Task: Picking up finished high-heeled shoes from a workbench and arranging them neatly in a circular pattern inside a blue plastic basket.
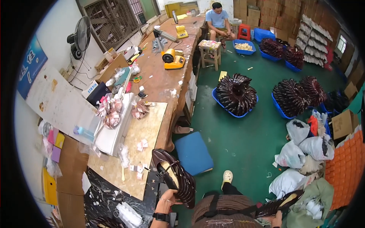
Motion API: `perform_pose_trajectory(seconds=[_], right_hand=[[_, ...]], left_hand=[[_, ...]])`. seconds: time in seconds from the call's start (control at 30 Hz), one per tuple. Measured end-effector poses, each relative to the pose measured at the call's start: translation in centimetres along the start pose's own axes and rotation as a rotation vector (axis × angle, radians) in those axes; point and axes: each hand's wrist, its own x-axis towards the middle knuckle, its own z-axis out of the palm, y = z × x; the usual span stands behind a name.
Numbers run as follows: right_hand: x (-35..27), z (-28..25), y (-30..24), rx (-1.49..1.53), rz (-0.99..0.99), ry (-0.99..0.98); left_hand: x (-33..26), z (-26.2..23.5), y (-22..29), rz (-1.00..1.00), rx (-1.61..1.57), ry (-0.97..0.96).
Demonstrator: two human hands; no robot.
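Note:
My left hand (167, 198), with a watch and a bracelet on the wrist, is closed round a dark brown strappy shoe (185, 182). The shoe is held tilted beside the workbench's near corner, its pale insole showing. At the lower right my right hand (273, 219) grips another dark shoe (287, 201), also with a pale insole; part of that hand is cut off by the lower edge. Small white and pink tags (140, 171) lie on the tan board (152, 129) near my left hand.
A long wooden workbench (167, 81) carries a yellow tape dispenser (174, 60) and bundled packets (110, 110). Blue tubs of dark shoes (236, 95) stand on the green floor. A blue cushion (194, 152) lies ahead, filled bags (289, 182) at right. A person (218, 22) sits at the back.

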Motion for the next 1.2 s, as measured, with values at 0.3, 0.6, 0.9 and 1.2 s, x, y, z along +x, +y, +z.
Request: perform_pose_trajectory(seconds=[0.3, 0.6, 0.9, 1.2], right_hand=[[26.7, 15.2, -13.0, -0.283, 0.293, 0.068], [43.8, 37.8, -16.1, -0.459, 0.428, -0.084], [58.2, 53.7, -17.5, -0.480, 0.451, -0.088], [70.7, 67.8, -18.7, -0.616, 0.450, -0.132]], left_hand=[[0.2, 12.3, 13.5, 0.039, -0.153, 0.032], [8.3, 16.9, 32.2, 0.133, -0.354, 0.024], [14.3, 23.5, 55.4, 0.304, -0.367, -0.046], [26.4, 22.3, 72.0, 0.367, -0.606, 0.031]])
